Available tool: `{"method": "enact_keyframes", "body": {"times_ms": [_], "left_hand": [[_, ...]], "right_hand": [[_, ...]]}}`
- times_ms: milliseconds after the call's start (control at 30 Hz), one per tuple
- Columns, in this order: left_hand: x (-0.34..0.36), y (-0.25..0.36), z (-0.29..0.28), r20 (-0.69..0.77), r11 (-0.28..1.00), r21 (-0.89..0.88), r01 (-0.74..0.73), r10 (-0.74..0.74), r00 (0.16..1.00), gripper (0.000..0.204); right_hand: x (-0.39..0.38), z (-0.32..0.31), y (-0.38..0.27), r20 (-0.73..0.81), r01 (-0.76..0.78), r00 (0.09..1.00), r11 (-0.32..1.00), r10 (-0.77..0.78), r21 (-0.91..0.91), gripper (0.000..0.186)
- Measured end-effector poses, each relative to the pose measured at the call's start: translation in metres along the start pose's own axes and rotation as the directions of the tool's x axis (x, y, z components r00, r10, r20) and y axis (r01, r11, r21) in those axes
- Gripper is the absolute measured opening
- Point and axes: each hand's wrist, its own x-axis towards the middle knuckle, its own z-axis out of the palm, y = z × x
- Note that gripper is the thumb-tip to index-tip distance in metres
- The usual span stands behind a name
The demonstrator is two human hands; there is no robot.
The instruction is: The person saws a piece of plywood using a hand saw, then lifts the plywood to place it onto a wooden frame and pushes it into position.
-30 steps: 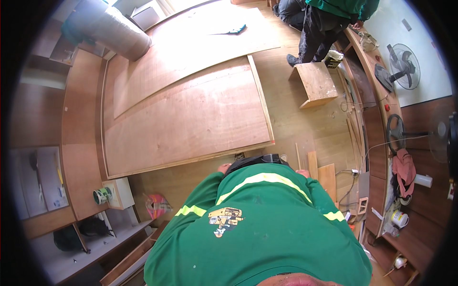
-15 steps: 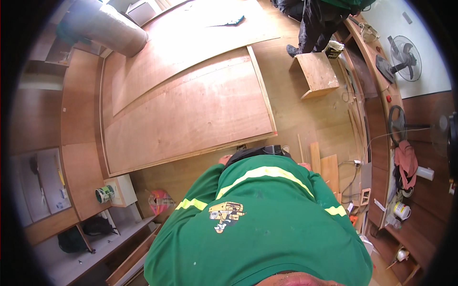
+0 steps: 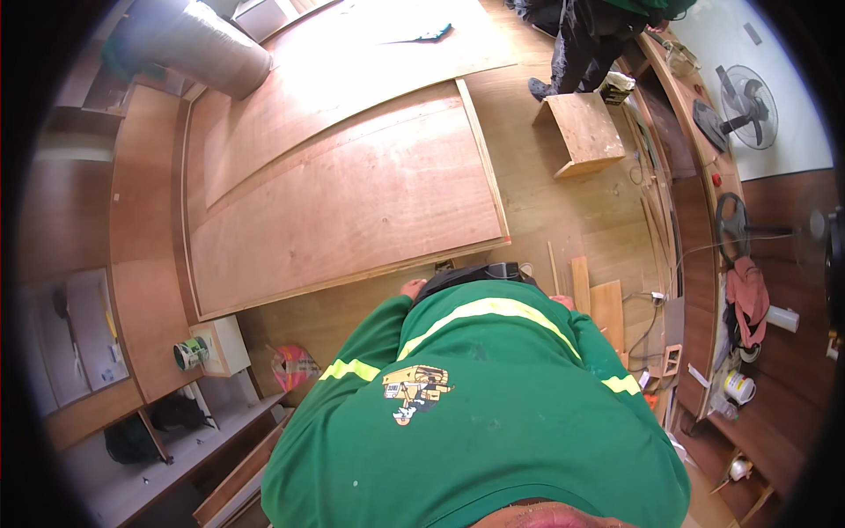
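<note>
Both my arms hang down along my green shirt (image 3: 493, 396) with its yellow bands. My left hand (image 3: 413, 288) shows only in part beside my left hip, near the front edge of a wide plywood panel (image 3: 352, 220). On the other side, a small bit of my right hand (image 3: 563, 302) peeks out past the shirt, close to some narrow wood boards (image 3: 581, 286). The fingers of both hands are mostly hidden, and I see no object in either. A dark pouch (image 3: 503, 270) sits at my waist.
Beyond the panel lies another plywood sheet (image 3: 264, 150), with a wrapped roll (image 3: 207, 53) at far left. A person (image 3: 581, 44) stands at far right behind a small wooden box stool (image 3: 585, 132). Fans (image 3: 746, 114), cables and a shelf (image 3: 704, 202) line the right; cabinets (image 3: 145, 317) the left.
The view has shifted very slightly; the panel and stool sit a little higher in the picture. My hands stay by my hips, and the other person has hardly moved.
</note>
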Motion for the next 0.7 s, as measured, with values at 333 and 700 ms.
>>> {"method": "enact_keyframes", "body": {"times_ms": [333,700], "left_hand": [[-0.030,0.023,0.006,0.012,0.997,-0.072,-0.007,0.008,1.000,0.043],[-0.024,-0.021,0.017,-0.060,0.981,-0.193,0.016,-0.028,0.998,0.044]], "right_hand": [[0.001,-0.017,0.009,0.181,0.116,0.976,0.992,-0.121,0.041,0.028],[0.016,-0.015,-0.010,0.182,0.108,0.978,0.994,-0.102,-0.024,0.029]]}}
